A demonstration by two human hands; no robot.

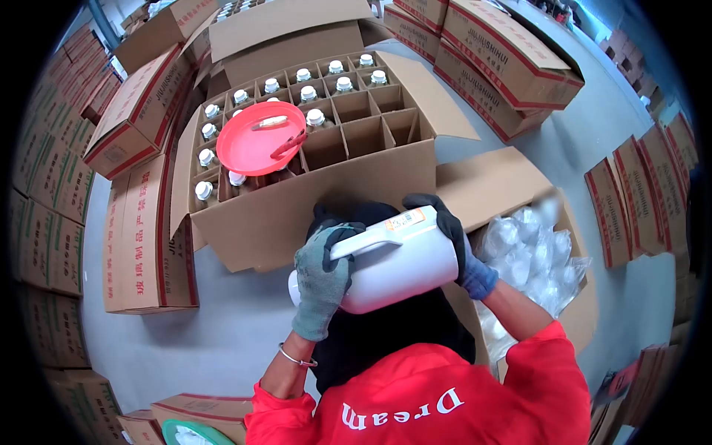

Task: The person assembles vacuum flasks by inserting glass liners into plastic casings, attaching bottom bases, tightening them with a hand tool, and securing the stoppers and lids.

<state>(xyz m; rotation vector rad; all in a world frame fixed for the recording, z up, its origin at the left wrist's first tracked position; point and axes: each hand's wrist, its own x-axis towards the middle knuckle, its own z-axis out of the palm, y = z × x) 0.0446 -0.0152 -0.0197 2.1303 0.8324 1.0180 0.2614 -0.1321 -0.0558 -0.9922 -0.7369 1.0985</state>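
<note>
A white plastic jug (404, 271) lies on its side across my lap, with a small orange-and-white label near its right end. My left hand (323, 278), in a grey-green glove, is wrapped round the jug's handle. At the other end, my right hand (454, 241) in a dark glove is closed over the jug's rim or base; I cannot tell which. Just beyond the jug stands an open carton (319, 196) with cardboard dividers and several white-capped bottles (315, 117). A red plastic lid or dish (248, 159) rests on the bottles, holding a marker-like item (270, 123) and a red-handled tool (288, 145).
To my right, an open box (578, 297) holds clear plastic-wrapped pieces (530, 248). Sealed cartons (137, 237) stand at the left, with more cartons (497, 70) stacked at the back right. A green-rimmed tub (170, 430) sits at the lower left.
</note>
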